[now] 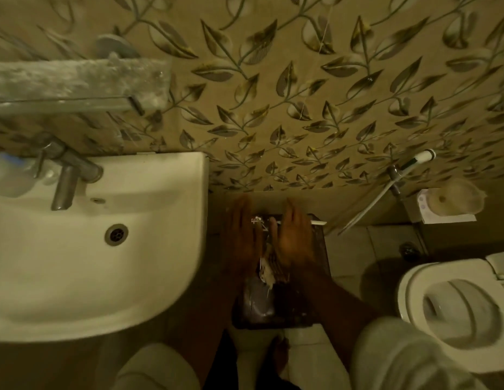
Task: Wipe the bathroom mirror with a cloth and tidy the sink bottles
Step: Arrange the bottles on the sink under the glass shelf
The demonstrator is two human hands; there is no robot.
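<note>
Hands, left point(241, 235) and right point(294, 237), hover open-palmed over dark bin point(319, 277) beside sink point(149, 249).

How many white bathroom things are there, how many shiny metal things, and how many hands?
White things: 2, the sink and the toilet
Metal things: 2, the tap and the drain
Hands: 2, the left hand and the right hand
Total: 6

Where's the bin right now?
In the head view, the bin sits on the floor between the sink and the toilet, directly below both open hands, left and right.
</note>
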